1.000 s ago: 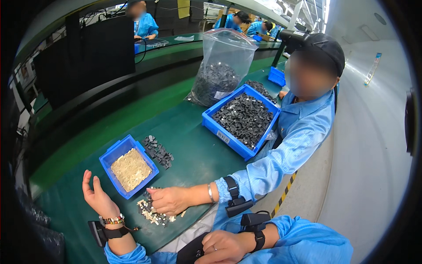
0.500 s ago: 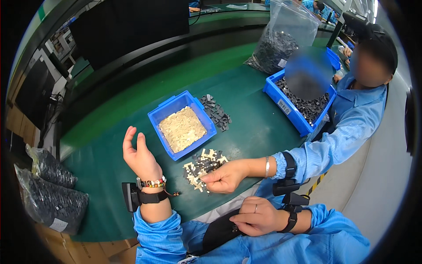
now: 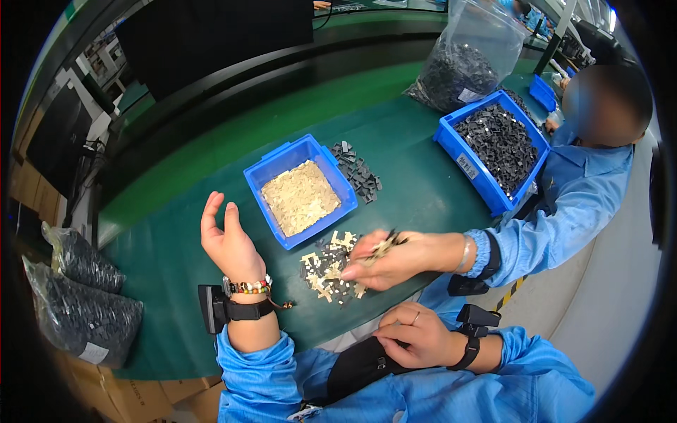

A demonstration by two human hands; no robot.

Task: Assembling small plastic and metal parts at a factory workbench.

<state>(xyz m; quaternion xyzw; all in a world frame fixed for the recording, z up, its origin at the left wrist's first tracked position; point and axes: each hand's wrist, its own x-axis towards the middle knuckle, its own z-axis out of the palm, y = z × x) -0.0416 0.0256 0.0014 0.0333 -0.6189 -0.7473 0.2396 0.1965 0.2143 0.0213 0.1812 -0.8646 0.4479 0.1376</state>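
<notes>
A blue rectangular plastic bin (image 3: 282, 156) with a bed of small cream-coloured flat pieces (image 3: 301, 197) in it sits on the green tabletop (image 3: 423, 201). Just beside the right wall of this bin lies a loose cluster of dark grey plastic pieces (image 3: 360, 173); close by its near side is a mixed heap of small cream and black pieces (image 3: 326, 271). The person's left hand (image 3: 229, 243), wearing a bead bracelet (image 3: 250, 287) and a black strap at the wrist, is off the bin's left near corner, apart from it, palm turned toward the heap, fingers spread and loosely bent, grasping nothing. The right hand (image 3: 416, 335) is well to the near right of the bin, by a black cloth item (image 3: 356, 370) at the lap; its fingers are folded in, and I cannot tell whether they grip anything. From the right, a co-worker's hand (image 3: 391, 266) reaches to the heap's edge on the bin's near right side, clutching a bunch of cream and black slivers (image 3: 384, 245). Well to the right of the bin stands a larger blue plastic crate (image 3: 485, 190) full of dark pieces; beyond the bin toward that side is a clear bag (image 3: 458, 70) partly filled with dark pieces.
</notes>
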